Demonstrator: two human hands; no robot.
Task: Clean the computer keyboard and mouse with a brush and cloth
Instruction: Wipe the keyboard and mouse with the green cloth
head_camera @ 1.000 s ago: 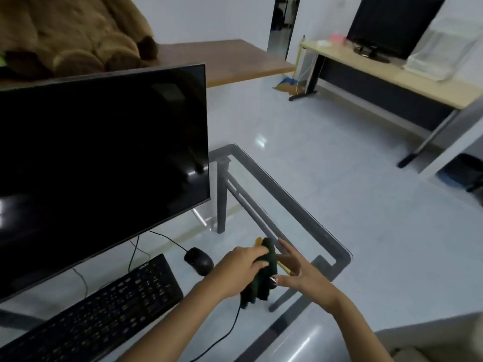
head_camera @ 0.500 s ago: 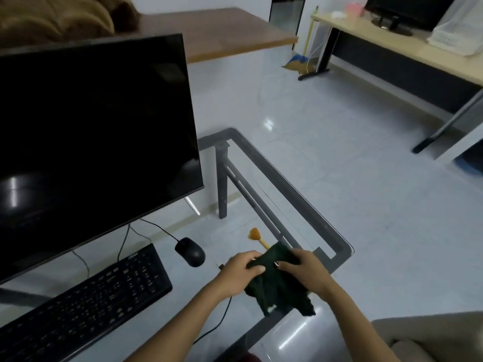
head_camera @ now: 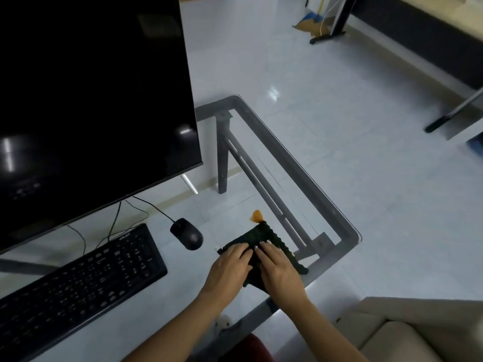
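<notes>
Left hand (head_camera: 231,265) & right hand (head_camera: 277,267) lie flat, fingers straight, pressing cloth (head_camera: 264,237) on worktop (head_camera: 183,278), prob. to smooth it.

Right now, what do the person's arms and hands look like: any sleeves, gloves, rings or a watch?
Both forearms are bare to the frame's edge: no sleeves, gloves or watch. The left hand and right hand show no rings. Fingers end in pale nails.

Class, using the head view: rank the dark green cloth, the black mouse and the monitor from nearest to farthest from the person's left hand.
1. Dark green cloth: directly under the left hand, which presses on it.
2. Black mouse: on the glass table, to the hand's left and a little beyond it.
3. Monitor: farthest, standing at the back left.
</notes>
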